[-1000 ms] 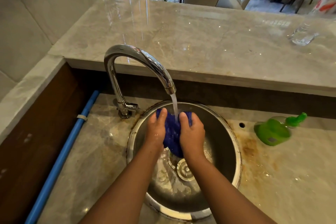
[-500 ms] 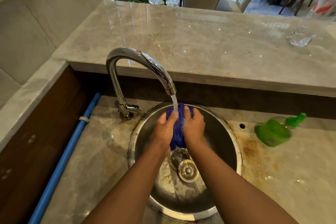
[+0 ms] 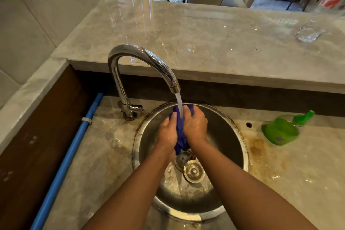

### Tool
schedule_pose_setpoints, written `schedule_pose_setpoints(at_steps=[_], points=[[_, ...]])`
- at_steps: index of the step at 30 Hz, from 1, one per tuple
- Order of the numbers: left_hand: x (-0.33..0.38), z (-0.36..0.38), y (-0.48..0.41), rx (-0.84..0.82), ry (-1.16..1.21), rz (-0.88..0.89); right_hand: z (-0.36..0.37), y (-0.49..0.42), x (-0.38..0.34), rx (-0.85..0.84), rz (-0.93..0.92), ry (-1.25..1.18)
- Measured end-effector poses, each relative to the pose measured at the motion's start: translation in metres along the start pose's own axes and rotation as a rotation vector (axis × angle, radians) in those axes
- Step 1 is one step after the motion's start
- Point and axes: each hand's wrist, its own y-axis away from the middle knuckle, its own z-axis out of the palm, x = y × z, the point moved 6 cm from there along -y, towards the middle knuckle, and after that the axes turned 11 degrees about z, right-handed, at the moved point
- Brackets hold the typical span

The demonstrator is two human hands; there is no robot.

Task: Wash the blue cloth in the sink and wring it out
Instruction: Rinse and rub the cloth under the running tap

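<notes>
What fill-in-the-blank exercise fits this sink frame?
1. The left hand and right hand grip the crumpled ____ cloth.
2. ____ streams onto it from the curved chrome tap over the round steel sink.
3. The ____ plastic bottle sits on the grey marble counter to the sink's right.
Missing: blue; Water; green.

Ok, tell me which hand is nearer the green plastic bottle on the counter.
Right. The right hand grips the blue cloth on the side facing the green plastic bottle; the left hand grips it farther away.
</notes>
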Motion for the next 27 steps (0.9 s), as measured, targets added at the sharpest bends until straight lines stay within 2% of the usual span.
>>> schedule_pose_setpoints(at_steps=[5,8,12,15,18,21,22,24,27], points=[[0.012,-0.008,0.000,-0.043,0.039,0.101,-0.012,-0.007,0.024,-0.013,0.162,-0.143],[0.013,-0.026,-0.006,0.020,-0.111,0.151,-0.018,-0.003,0.030,-0.053,0.185,-0.252],[0.010,-0.031,-0.005,0.019,-0.198,0.120,-0.021,0.004,0.035,-0.070,0.181,-0.287],[0.010,-0.030,-0.004,0.020,-0.189,0.069,-0.024,0.003,0.042,-0.094,0.250,-0.326],[0.019,-0.033,-0.008,0.045,-0.296,0.135,-0.026,0.002,0.051,-0.077,0.334,-0.189],[0.031,-0.026,-0.007,-0.005,-0.515,0.265,-0.031,0.009,0.043,-0.020,0.251,0.027],[0.034,-0.021,-0.006,-0.040,-0.588,0.319,-0.029,0.013,0.038,-0.063,0.225,0.022],[0.033,-0.011,-0.005,-0.117,-0.706,0.358,-0.017,0.024,0.033,-0.247,0.288,-0.135],[0.025,0.002,-0.002,-0.257,-0.827,0.291,-0.002,0.033,0.035,-0.421,0.433,-0.394]])
